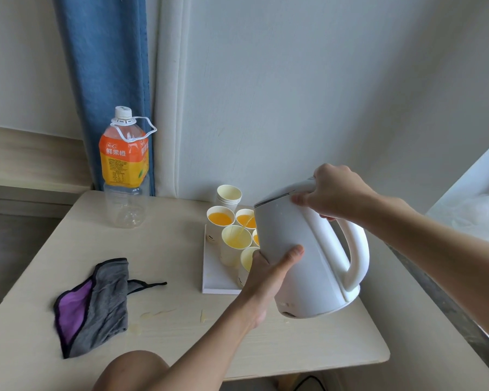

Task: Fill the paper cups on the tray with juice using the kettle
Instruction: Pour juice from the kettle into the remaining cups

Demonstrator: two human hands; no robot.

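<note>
At the far left the grey-and-purple cloth [93, 303] lies on the worktop [181, 328]. Behind it stands the juice bottle [124, 165], its clear lower part showing no juice. Next comes the white tray [213, 277] with 5 paper cups [220, 218] showing. 2 at the back hold juice and a 3rd with juice peeks out at the kettle's edge. The middle cup [235, 241] is taking the thin stream [243, 227], and the near cup [247, 261] looks empty (a spare stack [228, 194] stands behind them).

Your left grip [268, 272] cups the body of the kettle [302, 249], thumb pressed on its side. Your right grip [333, 193] is wrapped round the top of the handle, and the kettle hangs tilted over the tray.

Hold the tilt shallow so the stream runs thin. Aim the spout at the middle cup's centre and level off before the rim, since drops [156, 313] already mark the worktop.
</note>
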